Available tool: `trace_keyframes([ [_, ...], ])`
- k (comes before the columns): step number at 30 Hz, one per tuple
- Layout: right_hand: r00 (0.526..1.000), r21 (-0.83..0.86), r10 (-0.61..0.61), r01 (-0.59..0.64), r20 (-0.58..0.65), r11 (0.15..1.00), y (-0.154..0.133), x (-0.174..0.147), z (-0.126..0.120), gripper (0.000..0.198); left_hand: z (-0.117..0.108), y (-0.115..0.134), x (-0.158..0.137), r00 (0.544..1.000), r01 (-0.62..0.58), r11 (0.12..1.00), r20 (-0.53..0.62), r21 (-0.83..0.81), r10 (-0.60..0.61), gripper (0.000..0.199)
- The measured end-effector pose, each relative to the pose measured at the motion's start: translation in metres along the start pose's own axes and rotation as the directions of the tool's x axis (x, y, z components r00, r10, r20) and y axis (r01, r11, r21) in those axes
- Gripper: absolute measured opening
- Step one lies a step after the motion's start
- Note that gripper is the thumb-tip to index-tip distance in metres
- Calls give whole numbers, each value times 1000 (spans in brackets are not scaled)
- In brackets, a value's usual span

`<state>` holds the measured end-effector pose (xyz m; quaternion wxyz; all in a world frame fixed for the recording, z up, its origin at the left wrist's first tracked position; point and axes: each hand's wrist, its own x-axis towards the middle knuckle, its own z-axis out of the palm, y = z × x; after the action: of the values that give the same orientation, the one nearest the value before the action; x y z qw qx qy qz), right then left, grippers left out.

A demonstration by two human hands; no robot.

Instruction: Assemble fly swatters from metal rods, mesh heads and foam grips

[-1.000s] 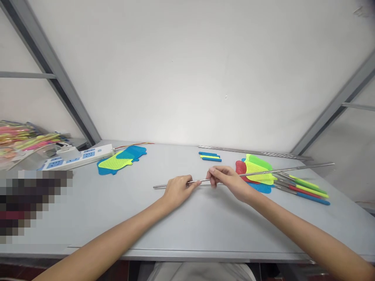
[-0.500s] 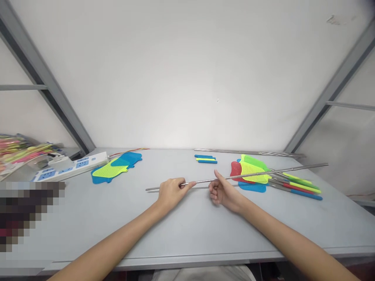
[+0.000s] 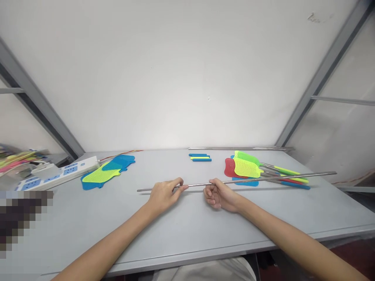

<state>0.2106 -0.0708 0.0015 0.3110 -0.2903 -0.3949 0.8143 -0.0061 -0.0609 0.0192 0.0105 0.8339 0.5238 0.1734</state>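
Note:
A long thin metal rod [image 3: 316, 174], stepped like a telescopic tube, lies across both hands, its thicker end out to the right. My left hand [image 3: 161, 197] pinches it between thumb and fingers near the thinner left end. Farther right, my right hand [image 3: 221, 196] has its thumb down on the rod and the fingers curled below. Behind the rod's right half are several fly swatters [image 3: 247, 168] with green, yellow, red and blue heads, metal shafts and coloured grips. Several loose swatter heads [image 3: 99, 176], blue and yellow, are stacked on the left.
Short blue and yellow grip tubes [image 3: 200, 158] lie at the table's back middle. More metal rods [image 3: 228, 148] rest along the wall. On the left are a white power strip [image 3: 63, 173] and a colourful pile [image 3: 20, 162]. Grey posts [image 3: 320, 74] flank the grey table [image 3: 181, 234].
My right thumb, raised before, has come down onto the rod. The rod's right end has dipped slightly. The camera view has shifted, moving the table's things leftward.

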Motion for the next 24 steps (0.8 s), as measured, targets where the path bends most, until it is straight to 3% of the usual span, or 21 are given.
trace_keyframes([
  [5,999,-21,14,-13,49,1000,0,-3,-1,34,0,2,-3,999,-42,999,18,8,42,32],
  [15,999,-15,-15,15,30,1000,2,0,-3,37,0,2,-2,988,-150,987,29,54,149,32],
  [19,999,-32,-28,27,-35,999,0,2,-1,40,-3,4,1,988,-154,986,-5,62,154,33],
  [24,967,-69,-128,115,-218,991,-2,6,0,36,-11,6,6,992,-109,991,-52,72,113,39],
])
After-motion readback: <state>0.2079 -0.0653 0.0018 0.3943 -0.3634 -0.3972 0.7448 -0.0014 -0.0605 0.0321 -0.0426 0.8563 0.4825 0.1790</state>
